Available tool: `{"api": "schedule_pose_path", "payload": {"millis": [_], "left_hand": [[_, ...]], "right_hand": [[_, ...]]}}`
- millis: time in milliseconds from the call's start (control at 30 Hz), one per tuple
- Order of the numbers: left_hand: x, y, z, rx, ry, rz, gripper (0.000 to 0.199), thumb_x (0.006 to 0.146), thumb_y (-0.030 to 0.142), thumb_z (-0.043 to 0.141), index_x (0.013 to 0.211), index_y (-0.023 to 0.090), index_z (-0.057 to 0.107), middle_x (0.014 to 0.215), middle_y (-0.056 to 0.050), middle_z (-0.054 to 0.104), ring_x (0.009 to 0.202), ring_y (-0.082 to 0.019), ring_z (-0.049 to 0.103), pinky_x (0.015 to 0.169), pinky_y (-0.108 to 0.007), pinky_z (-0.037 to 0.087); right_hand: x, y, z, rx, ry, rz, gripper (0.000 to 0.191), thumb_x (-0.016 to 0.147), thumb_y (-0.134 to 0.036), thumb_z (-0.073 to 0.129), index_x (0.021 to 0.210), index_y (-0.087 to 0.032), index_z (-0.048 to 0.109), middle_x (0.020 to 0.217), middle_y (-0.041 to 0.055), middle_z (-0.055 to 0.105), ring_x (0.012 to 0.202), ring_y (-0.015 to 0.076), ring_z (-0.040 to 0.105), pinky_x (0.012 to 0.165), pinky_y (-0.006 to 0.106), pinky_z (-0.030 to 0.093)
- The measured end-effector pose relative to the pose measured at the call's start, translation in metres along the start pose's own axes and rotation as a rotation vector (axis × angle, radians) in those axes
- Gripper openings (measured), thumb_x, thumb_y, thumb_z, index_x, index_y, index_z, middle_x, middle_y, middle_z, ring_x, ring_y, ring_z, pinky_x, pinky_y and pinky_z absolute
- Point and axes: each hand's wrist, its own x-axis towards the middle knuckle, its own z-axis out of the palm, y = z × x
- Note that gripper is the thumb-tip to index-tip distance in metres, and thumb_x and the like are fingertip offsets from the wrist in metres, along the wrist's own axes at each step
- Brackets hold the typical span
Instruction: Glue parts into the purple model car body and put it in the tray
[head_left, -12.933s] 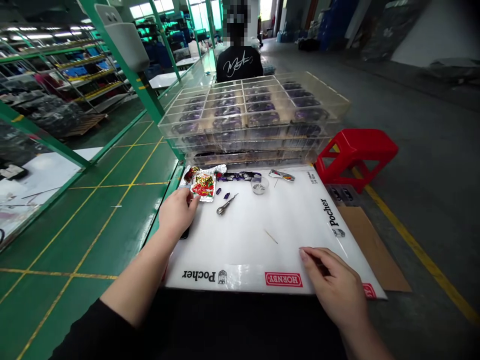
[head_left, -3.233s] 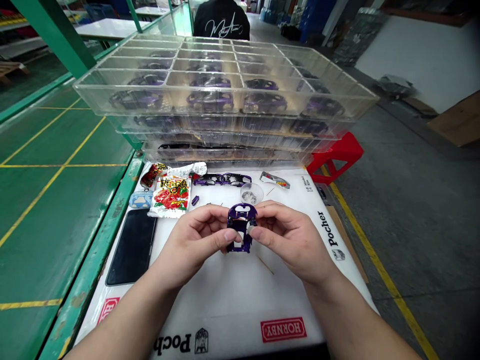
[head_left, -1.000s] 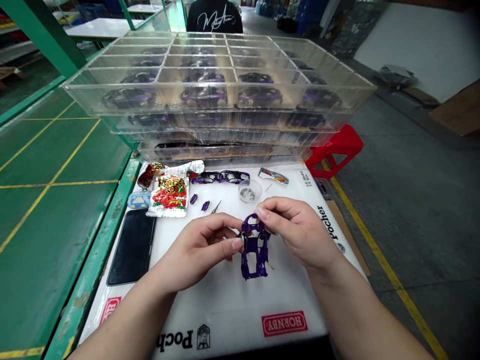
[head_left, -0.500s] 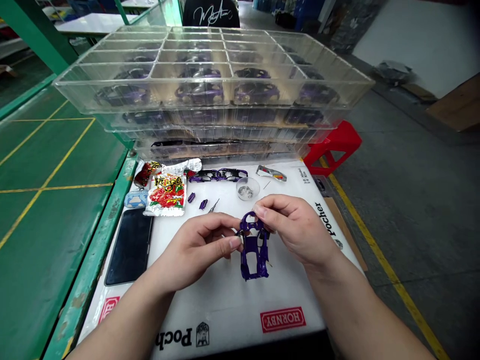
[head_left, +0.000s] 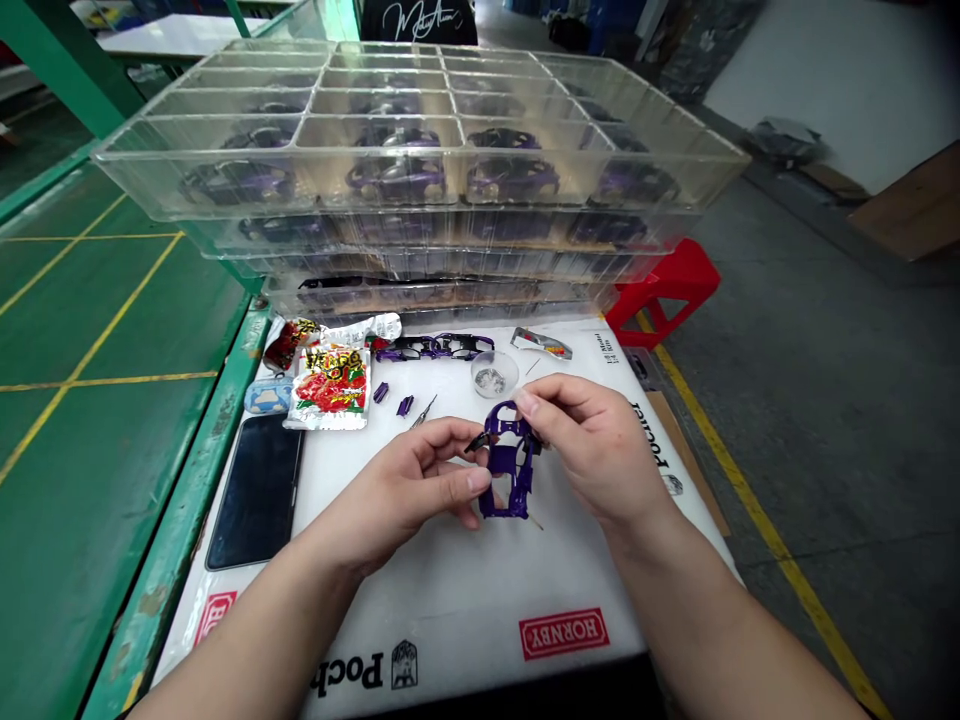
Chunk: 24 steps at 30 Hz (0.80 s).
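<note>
A purple model car body shell [head_left: 507, 460] with open window and hood gaps is held between my two hands above the white work surface. My left hand [head_left: 442, 470] pinches its left side, thumb on top and fingers beneath. With thumb and index finger, my right hand [head_left: 574, 420] grips the upper right end. A small dark part, perhaps a door, sticks out at the shell's left side near my left fingers. Just beyond lie two small purple pieces [head_left: 405, 406], a thin metal tool [head_left: 424, 411] and a clear round dish [head_left: 494, 375] of tiny silvery bits.
Stacked clear compartment trays [head_left: 420, 180] with purple car shells rise at the back. More purple shells [head_left: 435, 347] lie before them. Snack packets [head_left: 330, 385] and a black phone [head_left: 255, 492] are at left. A grey packet [head_left: 541, 343] lies at back right, a red stool [head_left: 667, 295] beyond.
The car shell has been tilted and raised slightly, so it looks shorter. My left fingers have shifted lower along its side, and the dark part at its left shows more.
</note>
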Motion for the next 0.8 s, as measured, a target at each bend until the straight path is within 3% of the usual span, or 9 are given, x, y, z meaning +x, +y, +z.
{"api": "schedule_pose_path", "payload": {"millis": [167,267,367,533,633,800], "left_hand": [[0.002,0.001,-0.005,0.001,-0.052,-0.108,0.044,0.087,0.037,0.102,0.116,0.016,0.077,0.097,-0.008,0.085,0.078,-0.017,0.078,0.072,-0.026,0.064],[0.004,0.001,-0.005,0.023,-0.06,-0.142,0.048,0.084,0.04,0.103,0.115,0.014,0.078,0.094,-0.01,0.086,0.075,-0.016,0.076,0.071,-0.026,0.062],[0.007,0.001,-0.002,0.039,-0.034,-0.168,0.05,0.081,0.045,0.103,0.111,0.014,0.076,0.095,-0.011,0.086,0.077,-0.018,0.075,0.069,-0.026,0.061],[0.009,0.002,-0.001,0.1,-0.001,-0.203,0.052,0.078,0.045,0.103,0.111,0.015,0.076,0.095,-0.01,0.086,0.077,-0.018,0.074,0.071,-0.027,0.059],[0.01,0.002,-0.004,0.135,0.015,-0.207,0.048,0.079,0.042,0.102,0.109,0.016,0.075,0.093,-0.008,0.085,0.075,-0.017,0.072,0.073,-0.028,0.058],[0.012,-0.002,-0.007,0.162,0.005,-0.2,0.041,0.084,0.042,0.096,0.11,0.017,0.075,0.093,-0.007,0.085,0.076,-0.018,0.073,0.075,-0.03,0.058]], "right_hand": [[-0.002,-0.003,0.007,-0.087,-0.169,0.057,0.018,0.107,-0.036,0.081,0.097,-0.021,0.084,0.09,0.0015,0.079,0.081,0.016,0.072,0.073,0.023,0.057],[0.0,-0.002,0.006,-0.168,-0.198,0.046,0.022,0.109,-0.038,0.078,0.097,-0.021,0.084,0.091,0.0013,0.078,0.082,0.0166,0.071,0.074,0.025,0.056],[0.01,0.005,-0.008,-0.229,-0.069,-0.014,0.026,0.107,-0.045,0.081,0.098,-0.021,0.085,0.091,0.0023,0.078,0.083,0.0184,0.07,0.074,0.028,0.055],[0.036,0.029,-0.046,-0.445,0.334,-0.055,0.038,0.099,-0.058,0.082,0.102,-0.02,0.084,0.089,0.0041,0.074,0.075,0.0194,0.062,0.067,0.03,0.047],[0.045,0.043,-0.055,-0.55,0.392,-0.034,0.046,0.096,-0.063,0.077,0.102,-0.018,0.082,0.09,0.006,0.074,0.074,0.0204,0.06,0.067,0.032,0.046],[0.049,0.051,-0.048,-0.634,0.367,-0.041,0.05,0.094,-0.064,0.076,0.107,-0.017,0.085,0.091,0.0072,0.074,0.072,0.0209,0.059,0.069,0.034,0.047]]}}
